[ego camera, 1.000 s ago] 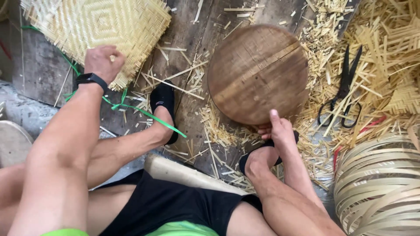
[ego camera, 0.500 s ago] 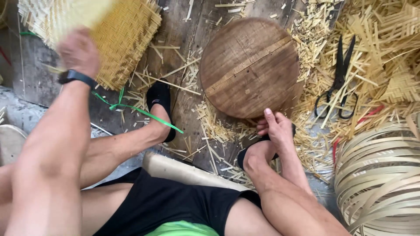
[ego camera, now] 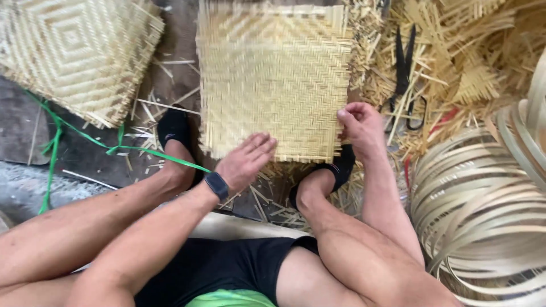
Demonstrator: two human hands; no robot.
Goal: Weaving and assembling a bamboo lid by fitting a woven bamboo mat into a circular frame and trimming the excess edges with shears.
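Note:
A square woven bamboo mat (ego camera: 273,74) lies flat in front of me, covering the round wooden block seen earlier. My left hand (ego camera: 245,162), with a black watch on the wrist, rests fingers apart on the mat's near edge. My right hand (ego camera: 362,125) pinches the mat's near right corner. Both my feet in black shoes sit just below the mat.
A stack of similar woven mats (ego camera: 74,54) lies at the upper left, with a green strap (ego camera: 119,146) trailing from it. Black scissors (ego camera: 406,71) lie on loose bamboo strips at the right. Coiled bamboo hoops (ego camera: 483,210) fill the lower right.
My left hand lifted one mat off the stack at the left and carried it right, laying it over the round wooden block. My right hand moved up to its corner.

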